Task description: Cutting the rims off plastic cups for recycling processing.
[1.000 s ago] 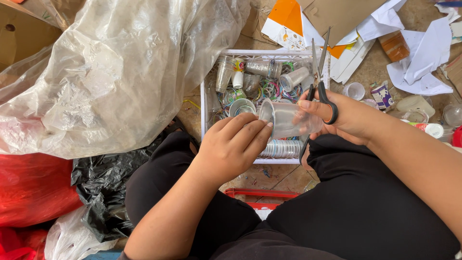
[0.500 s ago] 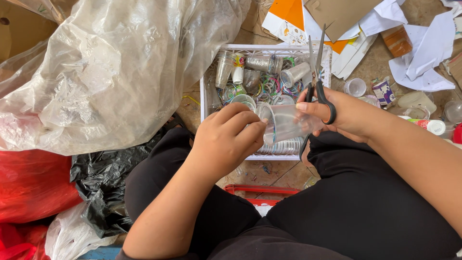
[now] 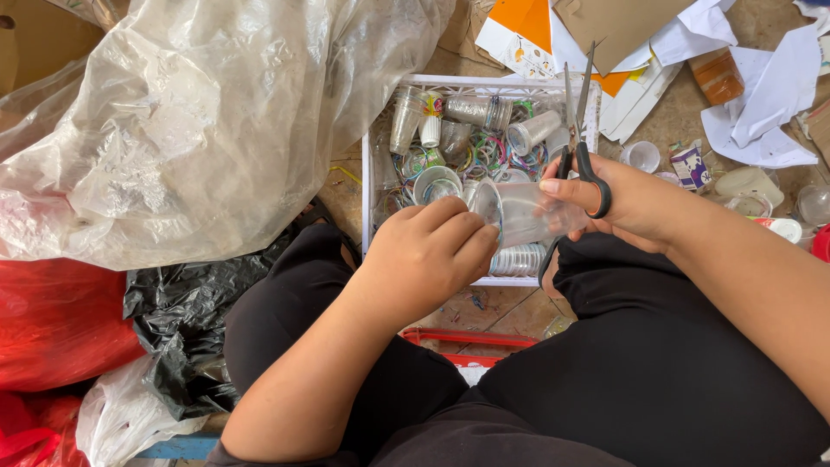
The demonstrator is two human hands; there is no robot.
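My left hand curls its fingers around the rim of a clear plastic cup lying on its side above a white crate. My right hand holds the cup's other end and also carries black-handled scissors, with their blades pointing up and away. The crate is filled with several clear cups, stacked lids and coloured rings. My legs in black trousers sit below the hands.
A large clear plastic bag bulges at the left, over red and black bags. Paper and cardboard scraps, small cups and lids lie on the floor at the right. A red crate edge shows between my legs.
My left hand has shifted slightly up and right along the cup's rim, closing tighter on it. My right hand with the scissors has stayed nearly where it was.
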